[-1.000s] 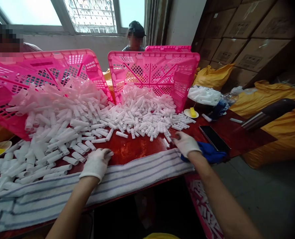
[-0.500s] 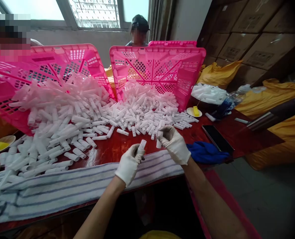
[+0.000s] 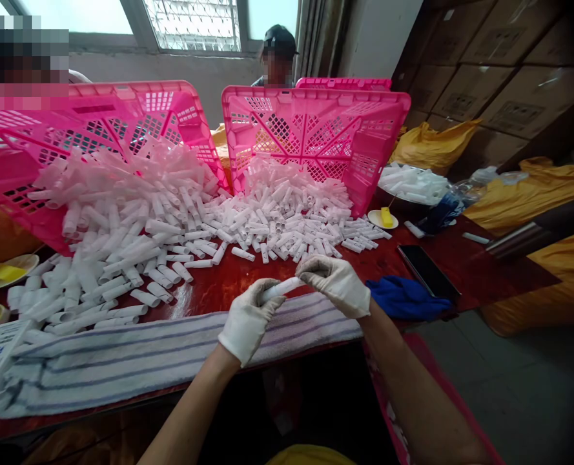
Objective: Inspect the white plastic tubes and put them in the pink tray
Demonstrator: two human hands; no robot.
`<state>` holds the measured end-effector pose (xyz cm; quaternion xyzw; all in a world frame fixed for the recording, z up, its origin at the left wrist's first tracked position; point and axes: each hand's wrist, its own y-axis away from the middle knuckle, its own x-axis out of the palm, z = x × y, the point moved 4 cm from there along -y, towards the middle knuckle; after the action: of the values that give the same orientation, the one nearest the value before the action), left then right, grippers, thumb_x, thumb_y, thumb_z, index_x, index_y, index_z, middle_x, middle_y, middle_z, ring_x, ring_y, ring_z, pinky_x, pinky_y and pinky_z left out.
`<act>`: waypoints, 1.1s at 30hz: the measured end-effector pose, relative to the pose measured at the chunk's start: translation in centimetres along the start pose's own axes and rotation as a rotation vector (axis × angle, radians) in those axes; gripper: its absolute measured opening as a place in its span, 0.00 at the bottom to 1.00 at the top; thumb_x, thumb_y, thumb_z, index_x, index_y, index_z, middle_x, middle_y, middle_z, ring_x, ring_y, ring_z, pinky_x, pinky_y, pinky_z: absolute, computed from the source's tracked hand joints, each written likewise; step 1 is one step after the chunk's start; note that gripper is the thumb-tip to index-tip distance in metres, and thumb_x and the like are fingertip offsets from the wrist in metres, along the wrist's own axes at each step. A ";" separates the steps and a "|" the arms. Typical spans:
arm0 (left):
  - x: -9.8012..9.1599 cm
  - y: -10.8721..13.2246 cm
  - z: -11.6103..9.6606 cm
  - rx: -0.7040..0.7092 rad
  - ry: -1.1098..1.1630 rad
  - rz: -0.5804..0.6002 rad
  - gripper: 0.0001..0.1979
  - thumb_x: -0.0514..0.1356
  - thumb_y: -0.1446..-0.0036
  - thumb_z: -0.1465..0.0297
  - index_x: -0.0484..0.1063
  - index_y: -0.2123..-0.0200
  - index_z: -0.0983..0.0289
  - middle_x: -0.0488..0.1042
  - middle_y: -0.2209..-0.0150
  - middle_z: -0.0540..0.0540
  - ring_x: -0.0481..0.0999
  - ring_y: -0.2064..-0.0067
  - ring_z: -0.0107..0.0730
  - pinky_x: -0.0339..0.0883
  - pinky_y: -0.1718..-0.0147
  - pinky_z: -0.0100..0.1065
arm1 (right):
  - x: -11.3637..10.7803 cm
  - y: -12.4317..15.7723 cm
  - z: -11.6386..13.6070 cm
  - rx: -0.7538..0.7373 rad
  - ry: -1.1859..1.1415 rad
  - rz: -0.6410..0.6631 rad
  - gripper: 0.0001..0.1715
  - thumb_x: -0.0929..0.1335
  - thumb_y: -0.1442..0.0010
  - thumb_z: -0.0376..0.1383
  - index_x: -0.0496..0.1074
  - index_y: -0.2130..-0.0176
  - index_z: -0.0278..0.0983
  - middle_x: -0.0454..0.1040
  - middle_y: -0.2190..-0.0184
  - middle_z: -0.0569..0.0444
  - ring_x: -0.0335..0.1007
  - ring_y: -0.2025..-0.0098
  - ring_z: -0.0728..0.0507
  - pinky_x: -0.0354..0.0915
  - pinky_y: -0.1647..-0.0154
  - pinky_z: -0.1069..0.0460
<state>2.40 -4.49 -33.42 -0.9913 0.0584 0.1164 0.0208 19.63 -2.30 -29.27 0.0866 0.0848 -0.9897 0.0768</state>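
My left hand [image 3: 248,321], in a white glove, is closed around a white plastic tube [image 3: 281,289] that points up to the right. My right hand [image 3: 339,285], gloved too, pinches at the tube's far end; its fingers hide whether a second small piece is there. Both hands are above a striped towel [image 3: 136,361] along the table's near edge. Beyond them lies a large heap of loose white tubes [image 3: 291,223], smaller ones at the right and longer ones at the left.
Two pink crates [image 3: 316,123] lean on their sides behind the heap. To the right are a blue cloth [image 3: 405,298], a phone [image 3: 427,270], a dish with a yellow sponge [image 3: 387,217] and a bowl of white pieces [image 3: 415,184]. People sit across the table.
My hands have come together. The small white piece seen in my right fingers is now hidden or joined at the tube's end, and the tube has tipped towards the right.
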 end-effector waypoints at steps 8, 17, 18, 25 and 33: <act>1.4 0.3 0.0 0.013 0.010 -0.076 0.18 0.62 0.50 0.61 0.72 0.56 0.62 0.76 0.59 0.56 0.75 0.59 0.36 0.67 0.56 0.34 | 2.7 -0.1 1.3 -0.043 0.030 0.058 0.19 0.60 0.39 0.46 0.67 0.56 0.36 0.70 0.63 0.52 0.65 0.65 0.48 0.62 0.63 0.52; 0.9 0.4 -0.7 -0.063 0.038 -0.117 0.17 0.63 0.51 0.60 0.72 0.59 0.63 0.73 0.65 0.54 0.72 0.65 0.29 0.65 0.65 0.28 | 1.4 1.1 -0.8 0.067 -0.061 -0.214 0.15 0.67 0.47 0.48 0.67 0.68 0.38 0.64 0.77 0.57 0.59 0.75 0.49 0.60 0.71 0.53; 1.0 0.3 -0.6 -0.110 0.137 -0.069 0.18 0.63 0.51 0.59 0.71 0.60 0.64 0.72 0.69 0.53 0.70 0.70 0.26 0.63 0.71 0.26 | 1.4 1.1 -0.6 0.048 -0.046 -0.189 0.15 0.67 0.46 0.47 0.67 0.68 0.39 0.65 0.76 0.56 0.61 0.73 0.48 0.61 0.69 0.53; 3.4 1.5 -1.4 -0.292 0.537 0.448 0.19 0.56 0.46 0.55 0.69 0.64 0.67 0.63 0.77 0.48 0.55 0.82 0.16 0.46 0.84 0.24 | 1.7 2.3 1.0 -0.056 0.005 0.010 0.13 0.63 0.41 0.45 0.69 0.68 0.40 0.70 0.60 0.49 0.67 0.62 0.42 0.66 0.59 0.48; -9.2 -5.0 2.2 0.057 -1.010 -0.168 0.18 0.54 0.47 0.69 0.72 0.52 0.61 0.72 0.56 0.62 0.69 0.56 0.46 0.61 0.56 0.41 | -14.2 12.5 -2.9 0.649 0.698 -0.394 0.14 0.68 0.53 0.46 0.67 0.65 0.44 0.75 0.66 0.49 0.72 0.65 0.39 0.66 0.63 0.46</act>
<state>-6.38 1.63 -33.29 -0.8118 -0.0356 0.5770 0.0829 36.02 -12.04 -31.39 0.4133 -0.1917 -0.8729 -0.1748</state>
